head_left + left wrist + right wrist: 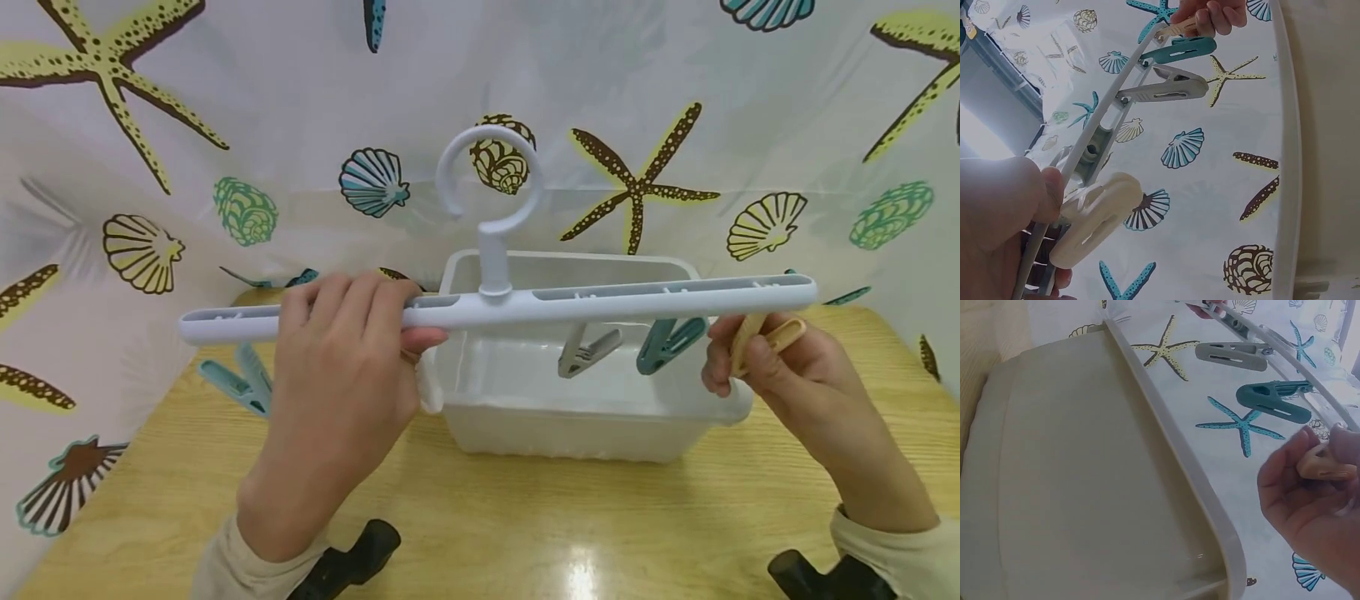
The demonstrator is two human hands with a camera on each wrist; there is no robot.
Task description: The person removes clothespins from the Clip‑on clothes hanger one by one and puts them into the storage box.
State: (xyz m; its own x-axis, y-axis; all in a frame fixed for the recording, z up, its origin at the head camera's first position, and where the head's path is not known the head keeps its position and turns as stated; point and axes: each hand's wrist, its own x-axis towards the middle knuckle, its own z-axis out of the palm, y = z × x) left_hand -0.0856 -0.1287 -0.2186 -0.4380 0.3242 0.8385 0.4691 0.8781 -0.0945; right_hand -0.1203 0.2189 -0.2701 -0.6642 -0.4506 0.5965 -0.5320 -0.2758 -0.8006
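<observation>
My left hand (341,358) grips the bar of a white clip hanger (600,306), left of its ring-shaped hook (491,179). At the bar's right end my right hand (795,375) pinches a light-orange clothespin (783,335) between thumb and fingers. Beside it along the bar hang a teal clothespin (667,343) and a grey clothespin (588,350). A cream clothespin (1097,219) hangs close to my left hand in the left wrist view. Toward the left end is a light teal clothespin (240,382), partly covered by that hand.
Below the hanger a white plastic bin (570,429) stands on a wooden table (525,517). Behind rises a white sheet (300,108) printed with shells and starfish. Black wrist straps (352,558) show at both sleeves.
</observation>
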